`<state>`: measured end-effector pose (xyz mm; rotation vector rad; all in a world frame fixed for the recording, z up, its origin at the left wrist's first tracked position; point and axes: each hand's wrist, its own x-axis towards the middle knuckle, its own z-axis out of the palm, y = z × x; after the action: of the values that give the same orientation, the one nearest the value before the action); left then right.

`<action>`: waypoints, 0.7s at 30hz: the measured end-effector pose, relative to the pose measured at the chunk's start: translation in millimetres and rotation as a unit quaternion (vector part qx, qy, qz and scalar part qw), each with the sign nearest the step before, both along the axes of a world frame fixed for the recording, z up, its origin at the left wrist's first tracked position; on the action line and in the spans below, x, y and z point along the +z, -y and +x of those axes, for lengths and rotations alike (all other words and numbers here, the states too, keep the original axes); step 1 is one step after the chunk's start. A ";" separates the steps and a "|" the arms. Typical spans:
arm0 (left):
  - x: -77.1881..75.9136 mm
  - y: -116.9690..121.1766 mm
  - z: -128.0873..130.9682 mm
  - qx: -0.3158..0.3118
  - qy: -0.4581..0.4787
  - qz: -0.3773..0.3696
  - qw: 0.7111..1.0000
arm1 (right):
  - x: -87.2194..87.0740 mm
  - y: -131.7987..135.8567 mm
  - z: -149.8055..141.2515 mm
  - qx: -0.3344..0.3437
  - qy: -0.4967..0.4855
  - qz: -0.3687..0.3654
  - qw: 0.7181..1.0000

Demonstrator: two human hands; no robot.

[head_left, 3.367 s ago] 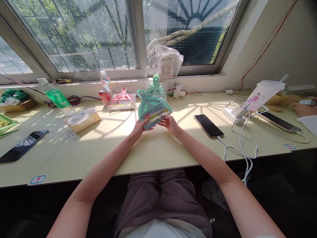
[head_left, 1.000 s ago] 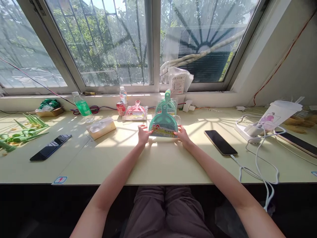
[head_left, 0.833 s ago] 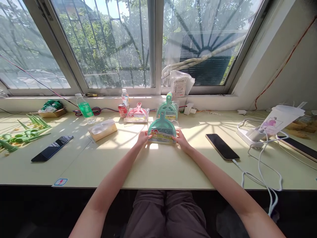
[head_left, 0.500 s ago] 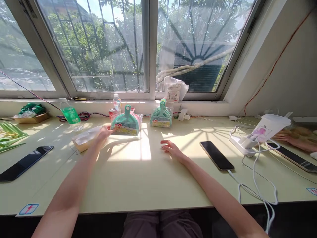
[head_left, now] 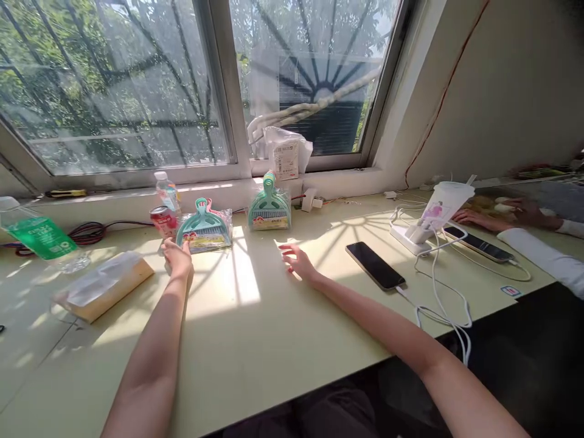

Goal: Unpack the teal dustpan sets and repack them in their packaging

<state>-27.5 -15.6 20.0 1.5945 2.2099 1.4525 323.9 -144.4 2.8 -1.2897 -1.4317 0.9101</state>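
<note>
My left hand (head_left: 177, 257) is at the left edge of a packaged green dustpan and brush set (head_left: 204, 231), its thumb close to the wrapper and its fingers apart. Whether it touches the wrapper I cannot tell. Behind the fingers stands a red drink can (head_left: 163, 220). A pink handle shows behind the green one. My right hand (head_left: 297, 261) hovers over or rests on the table, fingers spread and holding nothing. A second packaged green dustpan and brush set (head_left: 269, 210) stands upright against the wall beyond it.
A tissue pack (head_left: 107, 286) and a green-labelled bottle (head_left: 43, 237) lie to the left. At right are a phone (head_left: 375, 266) on a cable, a power strip (head_left: 408, 240) and a plastic cup (head_left: 444, 204). Another person's hand (head_left: 479, 218) is at the far right.
The view has swung right, so things sit further left in it. My left hand has drawn slightly back from the dustpan set, and more of the red can shows. My right hand stays open.
</note>
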 end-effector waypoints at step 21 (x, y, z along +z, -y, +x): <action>-8.4 26.5 26.3 -0.248 -0.296 -0.088 0.918 | 7.9 -107.6 36.1 -0.237 0.029 -0.035 0.970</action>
<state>-1.2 -42.1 11.7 2.5174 1.8454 0.6678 359.9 -36.8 10.7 -1.6305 -1.0667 0.6057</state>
